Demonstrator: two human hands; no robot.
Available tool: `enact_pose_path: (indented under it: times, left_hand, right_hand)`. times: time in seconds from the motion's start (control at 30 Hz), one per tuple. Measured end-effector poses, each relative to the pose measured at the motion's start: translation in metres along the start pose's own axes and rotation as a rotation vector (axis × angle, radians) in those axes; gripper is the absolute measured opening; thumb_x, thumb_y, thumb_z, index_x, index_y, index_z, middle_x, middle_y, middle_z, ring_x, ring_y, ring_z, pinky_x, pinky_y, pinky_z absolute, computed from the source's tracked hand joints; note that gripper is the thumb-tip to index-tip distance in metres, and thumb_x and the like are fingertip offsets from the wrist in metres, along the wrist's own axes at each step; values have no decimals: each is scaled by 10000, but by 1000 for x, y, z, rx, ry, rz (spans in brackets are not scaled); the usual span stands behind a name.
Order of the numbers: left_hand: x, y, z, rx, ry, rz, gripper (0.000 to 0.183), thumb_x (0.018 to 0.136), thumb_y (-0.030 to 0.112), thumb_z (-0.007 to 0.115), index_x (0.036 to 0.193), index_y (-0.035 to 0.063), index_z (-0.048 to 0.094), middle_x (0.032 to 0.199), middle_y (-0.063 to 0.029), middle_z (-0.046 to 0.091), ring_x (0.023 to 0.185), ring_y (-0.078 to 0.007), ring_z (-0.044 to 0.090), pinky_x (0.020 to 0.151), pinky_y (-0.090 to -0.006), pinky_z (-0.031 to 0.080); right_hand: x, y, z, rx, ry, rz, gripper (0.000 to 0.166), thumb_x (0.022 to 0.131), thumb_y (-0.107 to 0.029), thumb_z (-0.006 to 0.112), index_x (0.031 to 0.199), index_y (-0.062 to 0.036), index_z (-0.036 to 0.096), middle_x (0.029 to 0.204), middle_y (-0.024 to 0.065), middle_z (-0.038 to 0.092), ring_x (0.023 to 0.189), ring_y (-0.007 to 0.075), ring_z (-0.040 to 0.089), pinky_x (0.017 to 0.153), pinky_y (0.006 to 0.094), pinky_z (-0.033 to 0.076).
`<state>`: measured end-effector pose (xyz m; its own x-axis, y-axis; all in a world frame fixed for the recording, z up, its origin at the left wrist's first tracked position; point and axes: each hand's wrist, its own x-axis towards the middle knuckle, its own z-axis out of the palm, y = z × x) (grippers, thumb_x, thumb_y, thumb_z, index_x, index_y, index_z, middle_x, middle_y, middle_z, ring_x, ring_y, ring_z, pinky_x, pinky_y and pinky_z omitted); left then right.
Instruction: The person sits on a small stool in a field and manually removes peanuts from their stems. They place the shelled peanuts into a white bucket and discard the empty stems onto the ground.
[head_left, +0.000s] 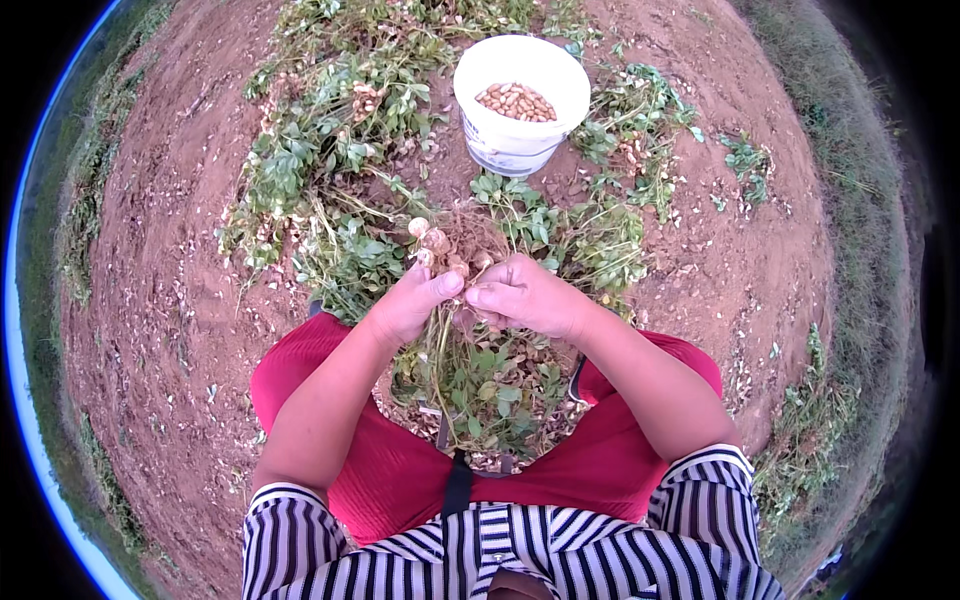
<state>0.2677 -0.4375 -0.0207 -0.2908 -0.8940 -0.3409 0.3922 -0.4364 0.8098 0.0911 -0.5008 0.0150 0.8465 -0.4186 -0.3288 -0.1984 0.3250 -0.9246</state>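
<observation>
Between my hands is an uprooted peanut plant, its brown roots (476, 232) pointing away from me and its leafy stems (480, 386) hanging down between my knees. Pale peanut pods (435, 241) cluster at the root end. My left hand (414, 300) is closed around the plant just below the pods, thumb on top. Close beside it, my right hand (525, 296) pinches at the root base with thumb and bent fingers. What lies under the right fingers is partly hidden.
A white plastic bucket (480, 139) holding many picked peanuts (517, 103) stands on the soil ahead. Pulled peanut plants (337, 112) lie heaped to its left, with more plants (645, 142) at its right. Reddish soil (165, 270) spreads on both sides, bordered by a grassy strip (847, 225) at right.
</observation>
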Motion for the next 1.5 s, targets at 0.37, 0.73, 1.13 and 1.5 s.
enact_pose_path:
  times: [0.37, 0.73, 1.13, 1.5]
  left_hand:
    - [-4, 7, 6, -120, 2, 93, 637, 730, 686, 507, 904, 74, 536, 623, 2, 522, 510, -68, 452, 459, -194, 359]
    - [0, -1, 1, -145, -53, 57, 615, 770, 625, 516, 1056, 80, 515, 640, 4, 493, 488, -90, 435, 488, -245, 367]
    - [-8, 3, 3, -114, -296, -15, 642, 662, 774, 461, 651, 136, 392, 515, 27, 372, 477, -98, 366, 501, -262, 331]
    - [-4, 3, -10, -256, -380, 64, 643, 664, 779, 453, 645, 140, 388, 502, 26, 364, 438, -125, 354, 494, -277, 343]
  right_hand:
    - [3, -2, 12, 601, 51, -148, 257, 813, -264, 500, 830, -15, 558, 753, 90, 566, 501, 77, 432, 376, 183, 287]
    - [8, 7, 10, -1, 385, -185, 214, 849, -180, 605, 959, -21, 512, 802, 10, 567, 719, 55, 511, 637, 219, 435]
    - [-3, -12, 1, 37, 102, -232, 235, 892, -234, 526, 911, -2, 564, 736, 40, 600, 622, 81, 520, 586, 222, 435]
    - [4, 7, 2, 844, 184, -203, 354, 916, -385, 419, 1009, -58, 517, 797, 93, 588, 530, 110, 497, 376, 186, 365]
